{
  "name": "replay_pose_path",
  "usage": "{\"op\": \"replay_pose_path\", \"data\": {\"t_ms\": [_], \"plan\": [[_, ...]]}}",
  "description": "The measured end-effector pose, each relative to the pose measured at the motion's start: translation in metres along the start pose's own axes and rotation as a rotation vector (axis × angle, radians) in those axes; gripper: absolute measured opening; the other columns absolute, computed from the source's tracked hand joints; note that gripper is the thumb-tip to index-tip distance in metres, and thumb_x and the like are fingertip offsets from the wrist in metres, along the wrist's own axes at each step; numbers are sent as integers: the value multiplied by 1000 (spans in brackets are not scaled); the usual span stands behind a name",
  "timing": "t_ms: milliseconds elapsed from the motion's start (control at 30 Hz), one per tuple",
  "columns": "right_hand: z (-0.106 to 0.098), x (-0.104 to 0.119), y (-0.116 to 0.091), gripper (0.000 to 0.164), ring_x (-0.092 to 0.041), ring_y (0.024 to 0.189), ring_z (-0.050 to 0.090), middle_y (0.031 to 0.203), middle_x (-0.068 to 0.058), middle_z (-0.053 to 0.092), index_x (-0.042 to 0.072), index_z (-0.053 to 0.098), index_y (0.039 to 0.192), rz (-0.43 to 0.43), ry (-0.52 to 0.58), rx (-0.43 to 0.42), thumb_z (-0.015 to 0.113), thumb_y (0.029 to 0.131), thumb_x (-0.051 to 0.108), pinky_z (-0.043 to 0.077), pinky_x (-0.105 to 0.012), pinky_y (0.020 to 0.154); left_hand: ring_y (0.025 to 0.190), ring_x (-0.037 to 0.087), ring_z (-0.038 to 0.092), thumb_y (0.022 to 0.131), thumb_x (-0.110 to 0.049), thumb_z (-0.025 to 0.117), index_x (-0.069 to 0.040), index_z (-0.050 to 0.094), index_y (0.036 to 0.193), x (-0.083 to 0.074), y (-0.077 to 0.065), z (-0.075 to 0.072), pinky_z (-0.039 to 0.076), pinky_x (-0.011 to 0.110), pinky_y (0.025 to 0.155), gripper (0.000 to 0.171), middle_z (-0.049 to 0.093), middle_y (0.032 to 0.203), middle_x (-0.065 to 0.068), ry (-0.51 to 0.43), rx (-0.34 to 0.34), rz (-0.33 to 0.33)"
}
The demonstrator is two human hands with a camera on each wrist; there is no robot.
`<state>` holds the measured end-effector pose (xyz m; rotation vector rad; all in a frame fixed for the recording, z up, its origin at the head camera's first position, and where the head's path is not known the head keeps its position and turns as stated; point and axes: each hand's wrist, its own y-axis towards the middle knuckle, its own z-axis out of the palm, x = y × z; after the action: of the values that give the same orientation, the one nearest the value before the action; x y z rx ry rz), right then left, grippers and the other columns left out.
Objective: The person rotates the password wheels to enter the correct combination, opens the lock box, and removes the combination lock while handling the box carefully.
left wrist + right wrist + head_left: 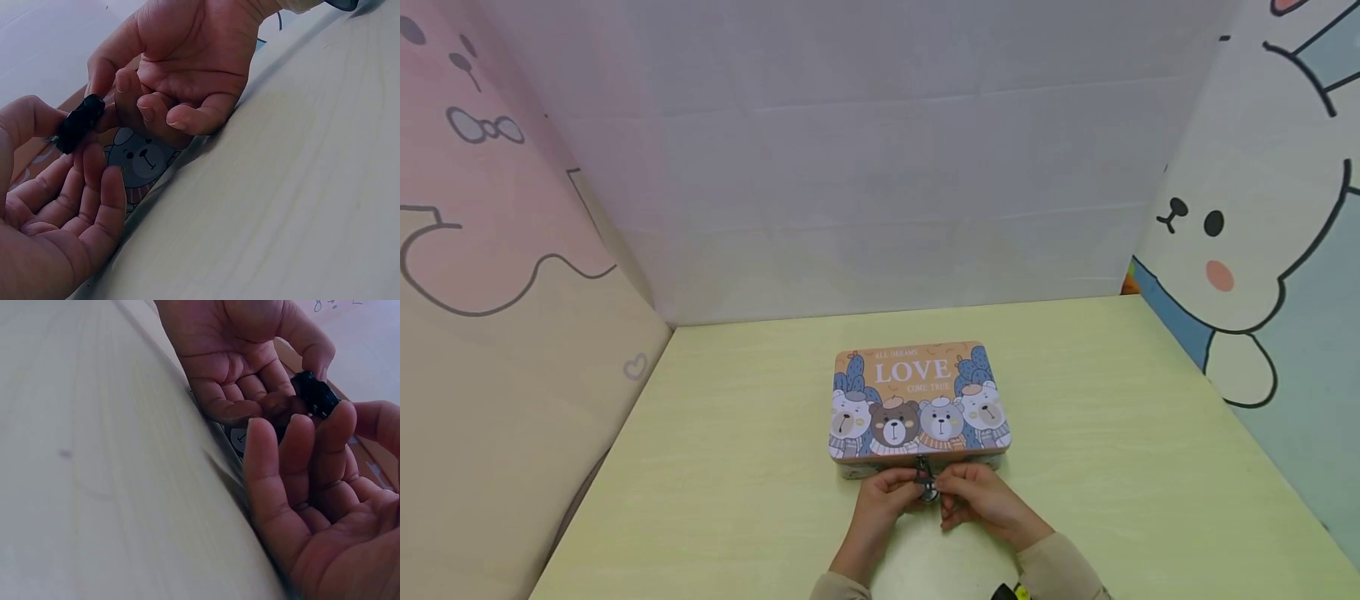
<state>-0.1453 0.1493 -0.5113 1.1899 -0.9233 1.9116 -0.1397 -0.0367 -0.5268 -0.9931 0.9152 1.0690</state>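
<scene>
A rectangular tin box with cartoon bears and the word LOVE lies lid up on the table. At the middle of its front side hangs a small black padlock, seen edge-on as a dark block in the left wrist view. My left hand pinches the padlock from the left between thumb and forefinger. From the right, my right hand pinches its other side, and the remaining fingers are loosely bent. The fingers hide much of the padlock and of the latch behind it.
The pale yellow table extends to both sides of the box. A white wall sheet stands behind it, with cartoon-printed panels left and right. Part of a black and yellow thing shows at the bottom edge beside my right sleeve.
</scene>
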Motion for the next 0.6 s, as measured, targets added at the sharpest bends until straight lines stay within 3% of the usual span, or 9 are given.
{"op": "replay_pose_path", "data": {"t_ms": [600], "plan": [[-1, -2, 1, 15, -11, 64, 61, 70, 1, 58, 9, 62, 86, -2, -4, 4, 53, 97, 5, 59, -30, 63, 70, 8, 66, 84, 7, 62, 25, 60, 105, 0, 1, 1, 56, 22, 65, 28, 73, 95, 14, 21, -9, 20]]}}
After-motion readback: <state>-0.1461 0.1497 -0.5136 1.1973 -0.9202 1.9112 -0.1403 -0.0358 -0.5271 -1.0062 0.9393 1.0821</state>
